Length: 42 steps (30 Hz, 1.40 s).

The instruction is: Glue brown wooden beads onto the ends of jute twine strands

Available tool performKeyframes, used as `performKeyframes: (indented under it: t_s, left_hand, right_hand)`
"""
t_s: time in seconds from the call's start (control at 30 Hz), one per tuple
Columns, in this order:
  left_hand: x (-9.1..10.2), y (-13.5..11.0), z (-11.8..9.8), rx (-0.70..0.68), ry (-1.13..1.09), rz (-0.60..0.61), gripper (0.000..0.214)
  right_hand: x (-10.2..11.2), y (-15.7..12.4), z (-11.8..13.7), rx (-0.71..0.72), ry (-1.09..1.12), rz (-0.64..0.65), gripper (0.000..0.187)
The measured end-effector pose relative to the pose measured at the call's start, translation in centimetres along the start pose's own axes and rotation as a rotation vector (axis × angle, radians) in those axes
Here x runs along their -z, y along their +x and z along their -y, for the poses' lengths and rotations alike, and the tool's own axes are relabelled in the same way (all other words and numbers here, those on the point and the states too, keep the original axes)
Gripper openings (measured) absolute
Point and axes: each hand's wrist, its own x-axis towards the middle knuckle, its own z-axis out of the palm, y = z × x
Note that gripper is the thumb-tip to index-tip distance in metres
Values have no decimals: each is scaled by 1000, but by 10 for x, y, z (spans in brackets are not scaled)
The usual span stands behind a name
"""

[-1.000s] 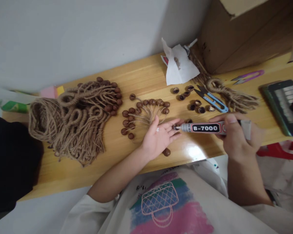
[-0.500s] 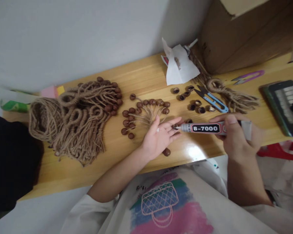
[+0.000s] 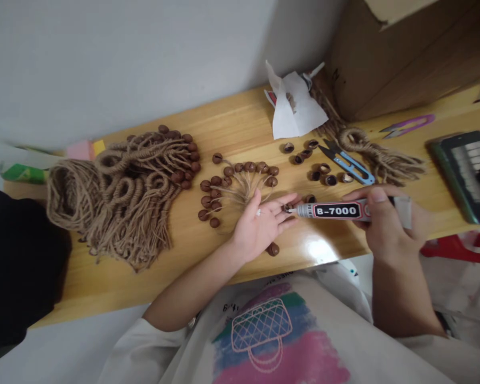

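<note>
My right hand is closed round a B-7000 glue tube that lies almost level, nozzle pointing left. The nozzle tip meets a small brown bead held at the fingertips of my left hand. That hand rests on the wooden table with its fingers stretched to the right and its thumb up. Just behind it lies a jute tassel with brown beads on its cord ends. One loose bead sits by my left wrist.
A heap of jute tassels with beads fills the table's left. Loose bead halves, blue snips, purple snips, crumpled white paper, another tassel, a phone and a cardboard box lie to the right. A dark shape sits at far left.
</note>
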Motion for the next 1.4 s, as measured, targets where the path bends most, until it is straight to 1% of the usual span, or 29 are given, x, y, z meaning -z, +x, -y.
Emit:
performKeyframes:
  t_s: [0.17,0.33,0.53,0.73,0.97,1.17,1.4]
  left_hand:
    - [0,0,0,4,6,5,72]
    - [-1,0,0,5,7,2,72]
    - [-1,0,0,4,-1,-4,71]
    - [0,1,0,2,9,4,72]
    - [-1,1,-1,15,7,-3,75]
    - [1,0,0,4,7,19,73]
    - [0,1,0,3,3,8,74]
  right_hand:
    - [-3,0,2,7,5,-8,34]
    - [-2,0,4,45,-8,33,33]
    - [1,2,5,54,-15,67,33]
    - [-2,2,6,63,23,72,29]
    - [1,0,4,73,-2,63,25]
    - [-2,1,6,87,24,85,28]
    - [0,0,4,113,-10,80,26]
